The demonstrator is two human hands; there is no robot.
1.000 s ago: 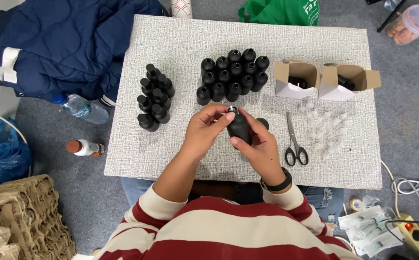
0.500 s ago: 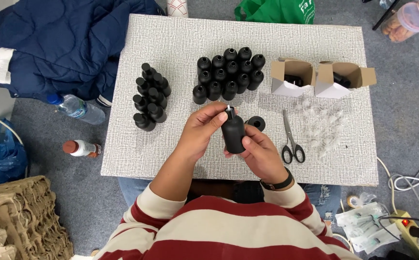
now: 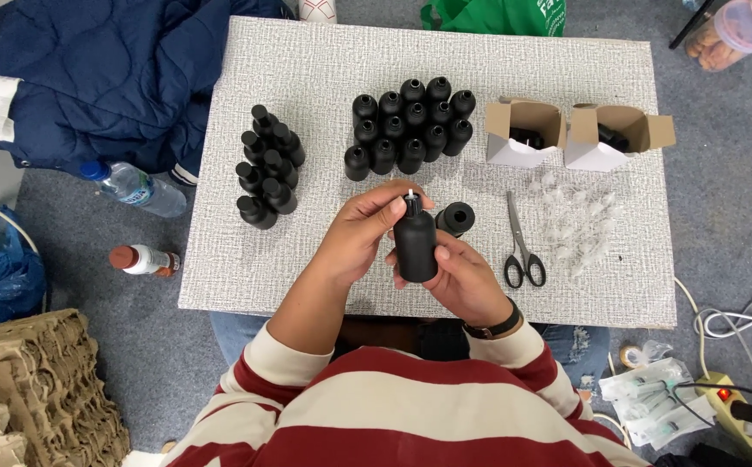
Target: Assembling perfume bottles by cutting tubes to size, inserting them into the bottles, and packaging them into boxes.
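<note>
Your right hand (image 3: 467, 281) is wrapped around the body of a black bottle (image 3: 416, 245), holding it upright above the near edge of the table (image 3: 307, 95), while the fingertips of your left hand (image 3: 367, 229) pinch a small white insert at its neck; both hands are closed on this one bottle. Just beyond it, touching the table, lies a black cap (image 3: 458, 217) on its side, not yet on the bottle. Judging by the layout, this bottle is mid-assembly: a cluster of bottles (image 3: 410, 125) stands behind, a smaller group (image 3: 268, 166) to your left, and clear plastic pieces (image 3: 579, 227) lie scattered to the right beside scissors (image 3: 521, 246) and two open cardboard boxes (image 3: 579, 138).
</note>
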